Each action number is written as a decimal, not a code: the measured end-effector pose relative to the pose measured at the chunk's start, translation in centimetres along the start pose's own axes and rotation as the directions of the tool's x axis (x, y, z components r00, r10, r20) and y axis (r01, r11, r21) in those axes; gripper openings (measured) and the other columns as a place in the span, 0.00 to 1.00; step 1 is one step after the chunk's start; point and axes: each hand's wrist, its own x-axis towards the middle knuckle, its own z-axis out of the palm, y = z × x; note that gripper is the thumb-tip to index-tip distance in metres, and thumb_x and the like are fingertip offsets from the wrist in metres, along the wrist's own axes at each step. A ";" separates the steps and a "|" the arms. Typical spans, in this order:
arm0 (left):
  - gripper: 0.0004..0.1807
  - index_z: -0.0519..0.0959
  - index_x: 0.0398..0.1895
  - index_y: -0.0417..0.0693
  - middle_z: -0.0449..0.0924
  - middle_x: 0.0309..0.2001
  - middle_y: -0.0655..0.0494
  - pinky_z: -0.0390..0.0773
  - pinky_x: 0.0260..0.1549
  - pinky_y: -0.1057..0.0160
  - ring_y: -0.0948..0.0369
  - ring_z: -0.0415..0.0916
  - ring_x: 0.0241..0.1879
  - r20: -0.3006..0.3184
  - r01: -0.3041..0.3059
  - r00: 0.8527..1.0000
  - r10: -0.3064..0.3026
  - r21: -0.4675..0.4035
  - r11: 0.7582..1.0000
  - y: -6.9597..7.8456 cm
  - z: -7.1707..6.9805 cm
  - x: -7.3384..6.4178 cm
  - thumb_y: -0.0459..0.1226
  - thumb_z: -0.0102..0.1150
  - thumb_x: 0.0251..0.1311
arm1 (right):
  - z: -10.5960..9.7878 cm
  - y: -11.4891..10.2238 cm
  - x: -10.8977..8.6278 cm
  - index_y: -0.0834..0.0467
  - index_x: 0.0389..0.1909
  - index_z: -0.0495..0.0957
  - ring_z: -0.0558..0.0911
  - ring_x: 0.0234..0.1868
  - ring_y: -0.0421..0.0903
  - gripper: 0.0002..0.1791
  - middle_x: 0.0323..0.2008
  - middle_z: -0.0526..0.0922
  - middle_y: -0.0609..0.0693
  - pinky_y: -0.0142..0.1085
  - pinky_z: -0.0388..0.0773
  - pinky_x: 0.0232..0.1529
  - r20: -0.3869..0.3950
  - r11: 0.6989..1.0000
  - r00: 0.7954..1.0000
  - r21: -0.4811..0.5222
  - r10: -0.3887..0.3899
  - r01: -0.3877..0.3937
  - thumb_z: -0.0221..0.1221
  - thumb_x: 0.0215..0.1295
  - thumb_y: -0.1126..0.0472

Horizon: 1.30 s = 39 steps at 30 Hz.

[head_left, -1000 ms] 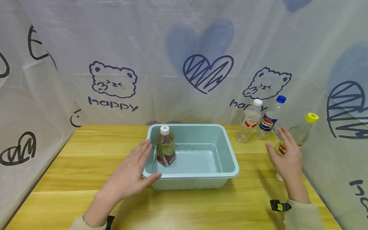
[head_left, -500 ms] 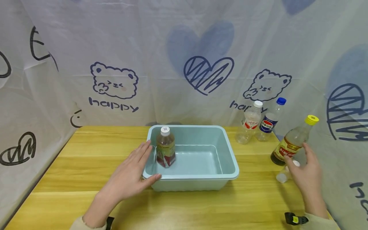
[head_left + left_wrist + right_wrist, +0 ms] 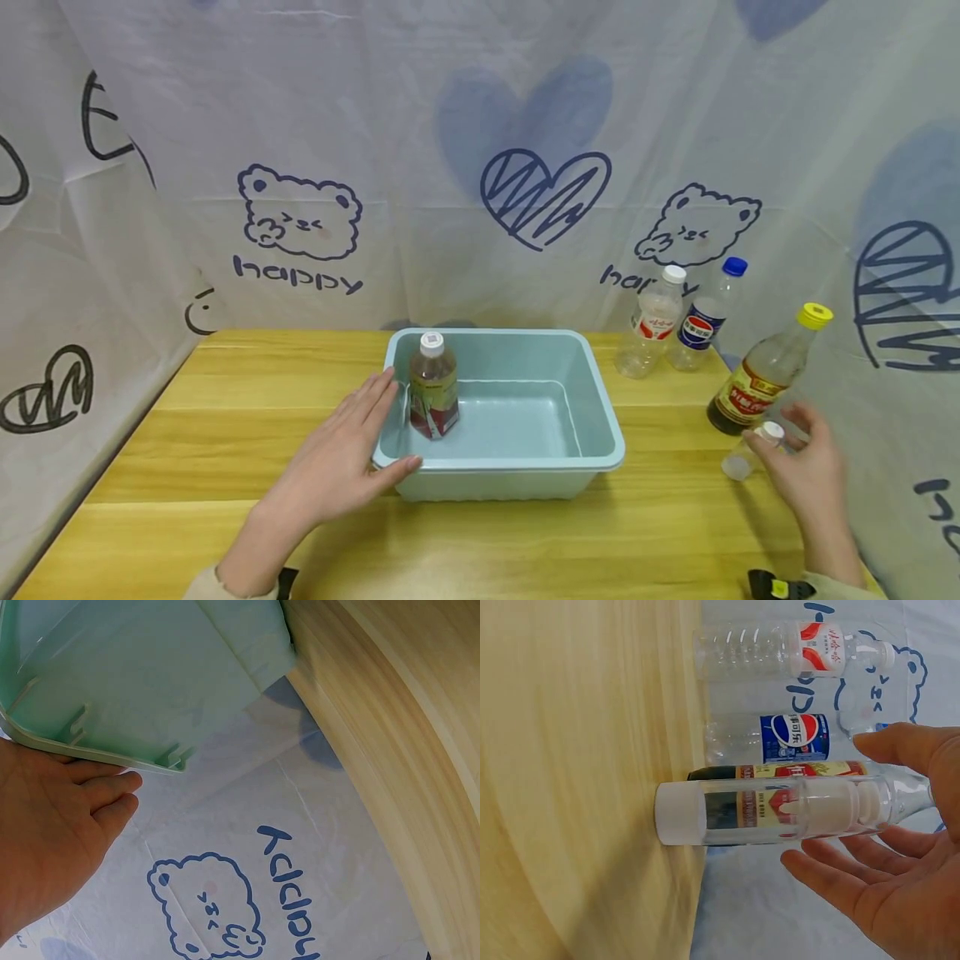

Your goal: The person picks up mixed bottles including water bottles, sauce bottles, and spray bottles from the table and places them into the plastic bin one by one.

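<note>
My left hand rests against the left rim of a pale blue plastic basin, fingers straight; the left wrist view shows that hand under the rim. Inside the basin's left end stands a drink bottle with a white cap. My right hand is at a small clear bottle with a white top. In the right wrist view, thumb and fingers stand apart on either side of this bottle, not closed round it. Just behind it stands a yellow-capped sauce bottle.
A clear bottle with a red-and-white label and a blue-capped Pepsi bottle stand at the back right of the wooden table. A printed cloth hangs behind and along both sides.
My right hand has moved from in front of the sauce bottle toward me and right, then down around the small clear bottle. My left hand and the basin have stayed put.
</note>
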 end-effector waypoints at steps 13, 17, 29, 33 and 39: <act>0.57 0.51 0.83 0.38 0.44 0.84 0.44 0.55 0.78 0.45 0.45 0.46 0.82 0.011 0.013 1.000 -0.013 -0.003 1.000 0.1 0.0 0.0 0.69 0.52 0.67 | 0.4 1.4 0.1 0.70 0.71 0.63 0.63 0.33 0.14 0.35 0.66 0.70 0.70 0.13 0.71 0.29 -0.019 1.000 1.000 -0.001 -0.002 0.002 0.64 0.70 0.59; 0.56 0.51 0.83 0.38 0.44 0.84 0.44 0.55 0.78 0.45 0.45 0.46 0.82 0.008 0.012 1.000 -0.012 -0.002 1.000 0.1 0.0 -0.1 0.68 0.53 0.67 | 0.6 1.5 0.1 0.71 0.69 0.64 0.63 0.31 0.12 0.33 0.64 0.72 0.69 0.13 0.72 0.29 -0.032 1.000 0.999 0.019 -0.012 0.013 0.64 0.70 0.60; 0.57 0.51 0.83 0.39 0.43 0.84 0.45 0.55 0.78 0.45 0.45 0.46 0.82 0.011 0.020 1.000 -0.020 0.006 1.000 0.0 0.1 0.0 0.70 0.50 0.67 | 0.4 0.8 0.3 0.70 0.71 0.62 0.64 0.33 0.16 0.34 0.64 0.72 0.68 0.15 0.72 0.28 -0.021 1.000 1.000 0.005 0.006 -0.006 0.62 0.72 0.58; 0.56 0.53 0.83 0.38 0.43 0.84 0.44 0.56 0.78 0.45 0.45 0.47 0.82 0.007 0.015 1.000 -0.015 0.012 1.000 0.0 0.1 -0.1 0.71 0.50 0.67 | 0.4 0.1 0.2 0.69 0.72 0.62 0.67 0.37 0.21 0.35 0.66 0.72 0.68 0.14 0.72 0.29 -0.024 1.000 1.000 0.002 0.018 -0.018 0.62 0.73 0.56; 0.56 0.53 0.83 0.37 0.43 0.84 0.44 0.55 0.78 0.46 0.45 0.46 0.82 0.005 0.008 1.000 -0.008 0.011 1.000 0.0 0.0 -0.1 0.70 0.50 0.68 | 0.8 -1.2 0.0 0.68 0.73 0.62 0.78 0.53 0.50 0.36 0.68 0.71 0.69 0.13 0.69 0.29 -0.034 1.000 0.999 -0.010 -0.006 0.006 0.62 0.73 0.53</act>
